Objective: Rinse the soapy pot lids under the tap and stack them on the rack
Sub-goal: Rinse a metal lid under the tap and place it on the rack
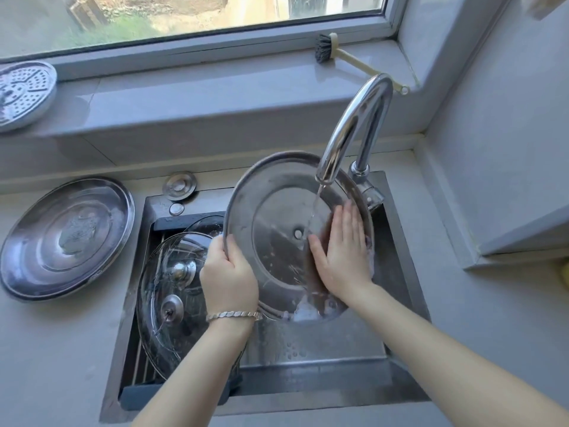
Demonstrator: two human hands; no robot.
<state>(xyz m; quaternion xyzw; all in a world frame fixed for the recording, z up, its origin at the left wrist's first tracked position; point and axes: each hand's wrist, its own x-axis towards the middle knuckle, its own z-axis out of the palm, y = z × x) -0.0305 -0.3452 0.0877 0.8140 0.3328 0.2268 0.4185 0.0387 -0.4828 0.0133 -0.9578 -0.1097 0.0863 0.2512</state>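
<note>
You are mid-rinse: your left hand (229,277) has its fingers clamped on the rim of the steel lid (277,241), tilted under the tap (351,127); your right hand (341,251) lies flat, fingers together, on its inner face. A glass lid (166,291) apparently sits on the rack (135,362); another steel lid (66,237) waits on the table (55,365).

Two bare hands rinse a steel pot lid under a running tap over a kitchen sink.

The left hand (229,274) grips the rim of the tilted steel lid (277,217), underside up, while the right hand (341,254) lies flat against its wet inner face where water from the tap (354,124) falls. A glass lid (172,291) rests on the rack (144,359) in the sink's (397,272) left side. Another steel lid (66,235) lies on the worktop (477,318) left of the sink.
</note>
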